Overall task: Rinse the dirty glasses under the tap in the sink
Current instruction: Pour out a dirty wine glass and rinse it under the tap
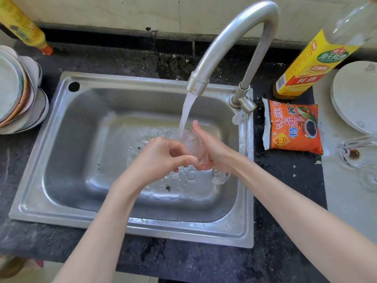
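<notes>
Water (186, 115) runs from tap (234, 35) onto clear glass (190, 144), held over sink (67, 127) w/ both hands. Right hand (212, 150) wraps round glass. Left hand (163, 158) is curled, fingers on glass. 2nd glass (355, 152) lies on counter at right, near orange packet (293, 127).

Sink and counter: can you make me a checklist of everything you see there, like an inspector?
Surface: dark counter, speckled with crumbs; steel sink wet.
Job's things: tap running onto a glass; another glass, stained, lies on the right.
Clutter: orange packet, yellow-labelled bottle, yellow bottle, stacked plates, white plate.
Grips: left hand and right hand both hold the glass.
Cables: nothing seen.
Surroundings: pale wall.
</notes>
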`<state>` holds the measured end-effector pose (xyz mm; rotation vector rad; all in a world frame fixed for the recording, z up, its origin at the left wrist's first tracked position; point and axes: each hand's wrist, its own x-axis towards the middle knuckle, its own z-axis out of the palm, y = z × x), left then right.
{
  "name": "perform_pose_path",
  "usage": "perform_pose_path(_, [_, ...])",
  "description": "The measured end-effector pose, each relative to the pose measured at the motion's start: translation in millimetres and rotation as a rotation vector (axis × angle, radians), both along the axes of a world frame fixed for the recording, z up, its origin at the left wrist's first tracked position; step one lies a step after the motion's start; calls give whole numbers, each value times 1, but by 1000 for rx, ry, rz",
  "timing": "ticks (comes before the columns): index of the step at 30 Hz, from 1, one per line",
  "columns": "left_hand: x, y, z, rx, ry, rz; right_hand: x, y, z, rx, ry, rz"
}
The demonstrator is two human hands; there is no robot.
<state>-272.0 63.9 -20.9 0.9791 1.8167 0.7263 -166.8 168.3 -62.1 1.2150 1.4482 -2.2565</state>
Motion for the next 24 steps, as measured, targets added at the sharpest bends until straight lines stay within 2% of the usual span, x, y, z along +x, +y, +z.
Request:
perform_pose_path(2, [3, 2, -4, 65, 148, 96, -1, -4, -1, -65, 78, -47])
perform_pose_path(4, [6, 5, -4, 92, 236, 158, -4, -7, -4, 23, 128, -62])
perform_pose_path(5, [3, 5, -4, 89, 217, 148, -5, -7, -6, 96, 128, -68])
perform_pose_path(8, [-7, 1, 0, 30, 43, -47, -1, -5, -6, 171, 77, -101])
perform_pose_path(11, [-7, -2, 2, 45, 117, -199, 3, -6, -9, 62, 77, -129])
perform_pose_path(14, [-5, 0, -2, 111, 212, -103, 1, -7, -17, -14, 145, -125])
perform_pose_path(17, [-1, 2, -7, 172, 358, 26, -5, -10, -15, 53, 229, -163])
perform_pose_path(19, [1, 2, -9, 225, 431, 43, -8, -12, -12, 139, 218, -211])
perform_pose_path(21, [-1, 0, -8, 205, 364, -33, -9, -12, -14, 205, 156, -224])
perform_pose_path(24, [-10, -2, -5, 65, 278, -269, -6, -11, -17, 88, 93, -182])
